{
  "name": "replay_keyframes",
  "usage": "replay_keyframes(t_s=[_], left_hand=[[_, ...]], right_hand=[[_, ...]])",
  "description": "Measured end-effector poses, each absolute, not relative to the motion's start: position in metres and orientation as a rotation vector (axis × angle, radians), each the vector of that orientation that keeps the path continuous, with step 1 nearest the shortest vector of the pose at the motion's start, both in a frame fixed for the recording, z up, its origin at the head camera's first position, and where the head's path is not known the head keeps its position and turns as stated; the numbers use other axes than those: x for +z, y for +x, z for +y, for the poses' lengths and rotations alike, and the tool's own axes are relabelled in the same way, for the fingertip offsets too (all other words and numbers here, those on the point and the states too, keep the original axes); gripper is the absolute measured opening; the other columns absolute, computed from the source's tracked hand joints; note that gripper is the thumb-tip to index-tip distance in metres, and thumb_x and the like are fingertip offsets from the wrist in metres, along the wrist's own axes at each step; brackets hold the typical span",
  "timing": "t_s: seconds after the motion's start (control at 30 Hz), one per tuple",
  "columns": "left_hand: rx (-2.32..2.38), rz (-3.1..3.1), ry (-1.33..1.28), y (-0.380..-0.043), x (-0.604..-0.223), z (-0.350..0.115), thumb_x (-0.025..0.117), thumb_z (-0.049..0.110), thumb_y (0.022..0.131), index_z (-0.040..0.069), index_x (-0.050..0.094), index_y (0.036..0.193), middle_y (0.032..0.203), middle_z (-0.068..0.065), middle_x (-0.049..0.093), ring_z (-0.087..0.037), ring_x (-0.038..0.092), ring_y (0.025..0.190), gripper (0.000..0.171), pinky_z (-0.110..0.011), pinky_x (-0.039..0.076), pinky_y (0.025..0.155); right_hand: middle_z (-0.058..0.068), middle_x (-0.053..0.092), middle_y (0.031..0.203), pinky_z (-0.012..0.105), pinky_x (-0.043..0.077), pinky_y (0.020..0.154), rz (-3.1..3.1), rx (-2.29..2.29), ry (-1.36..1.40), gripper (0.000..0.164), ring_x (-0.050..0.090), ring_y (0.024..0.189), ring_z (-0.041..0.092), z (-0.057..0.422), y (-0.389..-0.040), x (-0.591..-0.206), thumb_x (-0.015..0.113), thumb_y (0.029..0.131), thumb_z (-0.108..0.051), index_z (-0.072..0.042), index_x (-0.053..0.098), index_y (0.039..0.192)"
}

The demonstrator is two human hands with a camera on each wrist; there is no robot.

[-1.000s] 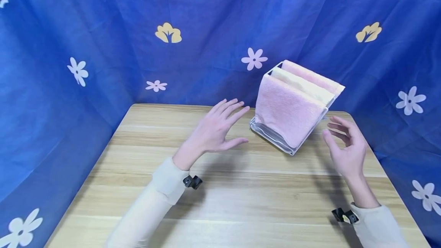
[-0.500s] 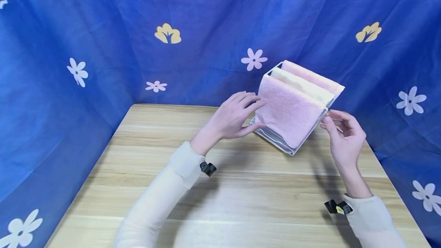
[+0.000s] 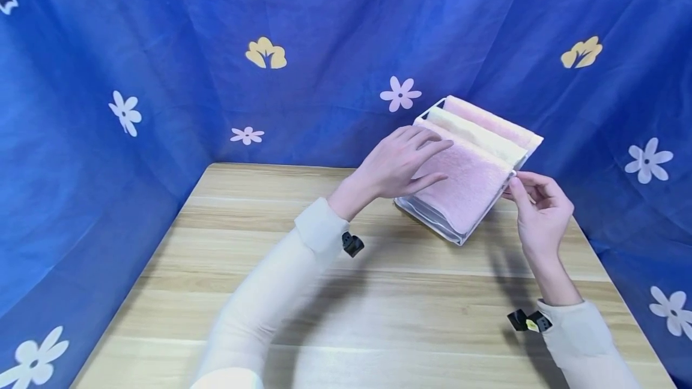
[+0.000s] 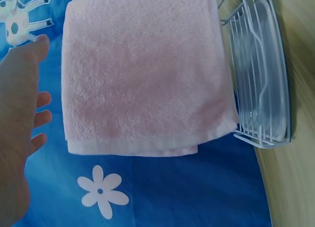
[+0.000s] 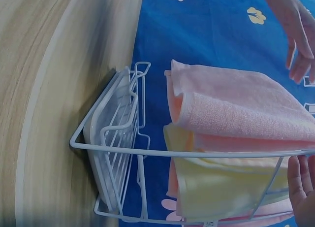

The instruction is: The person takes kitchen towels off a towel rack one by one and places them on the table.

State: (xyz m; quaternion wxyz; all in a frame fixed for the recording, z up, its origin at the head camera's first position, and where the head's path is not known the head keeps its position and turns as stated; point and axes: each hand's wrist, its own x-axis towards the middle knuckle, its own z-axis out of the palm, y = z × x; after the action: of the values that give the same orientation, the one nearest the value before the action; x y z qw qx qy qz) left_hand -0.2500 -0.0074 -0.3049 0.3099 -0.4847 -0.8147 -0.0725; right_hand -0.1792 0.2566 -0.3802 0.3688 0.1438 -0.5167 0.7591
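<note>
A white wire towel rack (image 3: pixel 489 205) stands at the back right of the table, with a pale drip tray (image 5: pixel 101 138) in its base. Over its bars hang a pink towel (image 3: pixel 470 185) in front, a pale yellow towel (image 3: pixel 478 135) in the middle and another pink towel (image 3: pixel 494 120) behind. My left hand (image 3: pixel 397 162) is raised, fingers spread, and overlaps the front towel's left part in the head view. In the left wrist view its thumb and fingers show beside that towel, holding nothing. With thumb and fingers, my right hand (image 3: pixel 543 215) pinches the rack's upper right corner.
The wood-grain table (image 3: pixel 421 311) extends in front of the rack. A blue curtain (image 3: pixel 324 77) with printed flowers hangs close behind the rack and along both sides. Each sleeve cuff carries a small black camera (image 3: pixel 352 244).
My left hand has moved right and away from me, from beside the rack to over the front towel. My right hand has reached the rack's right corner and taken hold. The rack stays put.
</note>
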Motion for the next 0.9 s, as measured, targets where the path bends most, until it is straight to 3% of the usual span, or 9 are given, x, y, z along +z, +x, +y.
replay_keyframes(t_s=[0.5, 0.9], left_hand=[[-0.136, -2.160, -1.339, -0.278, -0.293, 0.029, 0.057, 0.050, 0.106, 0.014, 0.063, 0.140, 0.129, -0.005, 0.071, -0.024, 0.066, 0.120, 0.050, -0.035, 0.049, 0.112], [-0.135, -2.204, -1.345, -0.290, -0.301, 0.039, 0.055, 0.048, 0.108, 0.016, 0.066, 0.134, 0.117, -0.003, 0.069, -0.021, 0.065, 0.105, 0.043, -0.034, 0.053, 0.094]], right_hand=[[0.011, 0.078, 0.080, 0.025, 0.063, 0.065, -1.342, 1.924, 0.304, 0.021, 0.075, 0.066, 0.015, 0.256, -0.183, -0.378, 0.078, 0.088, 0.009, 0.023, 0.069, 0.100], [0.010, 0.078, 0.081, 0.025, 0.063, 0.066, -1.341, 1.928, 0.322, 0.015, 0.075, 0.066, 0.015, 0.257, -0.186, -0.380, 0.076, 0.089, 0.011, 0.021, 0.069, 0.099]])
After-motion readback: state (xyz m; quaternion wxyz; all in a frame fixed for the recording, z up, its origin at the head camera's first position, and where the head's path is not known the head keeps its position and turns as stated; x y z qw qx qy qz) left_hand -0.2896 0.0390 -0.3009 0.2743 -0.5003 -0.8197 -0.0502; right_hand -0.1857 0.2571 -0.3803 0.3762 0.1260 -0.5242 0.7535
